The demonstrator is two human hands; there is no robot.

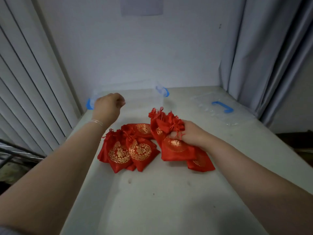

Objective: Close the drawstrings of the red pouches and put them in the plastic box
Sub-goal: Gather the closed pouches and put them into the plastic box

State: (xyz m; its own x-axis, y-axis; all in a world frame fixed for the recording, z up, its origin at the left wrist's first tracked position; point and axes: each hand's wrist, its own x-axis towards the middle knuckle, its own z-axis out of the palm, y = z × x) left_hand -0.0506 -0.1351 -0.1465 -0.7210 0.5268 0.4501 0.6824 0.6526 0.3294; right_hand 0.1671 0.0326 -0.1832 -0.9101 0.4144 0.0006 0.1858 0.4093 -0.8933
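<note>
1. Room: pale wall behind with a sheet of paper (142,5) stuck high up; grey curtain (271,48) on the right, white slatted panels (25,73) on the left; white desk (160,200) with small marks and scuffs.
2. Plastic box (135,97), clear with blue latches, stands at the far edge of the desk against the wall; its clear lid (221,111) with a blue handle lies flat to the right, well apart; the box looks empty, hard to tell through the clear wall.
3. Left hand (108,106) hovers at the near-left rim of the box, fingers loosely curled, holding nothing.
4. Right hand (186,134) grips a bunch of red pouches (169,133) by their gathered necks; lower ones rest on the desk.
5. Loose pile of pouches (130,148) lies mid-desk, necks look cinched.
6. Step, as a guess: drawstrings mostly done, loading starts; next move calls for lifting the gripped bunch up over the box rim and releasing inside; dangling cords could snag.
</note>
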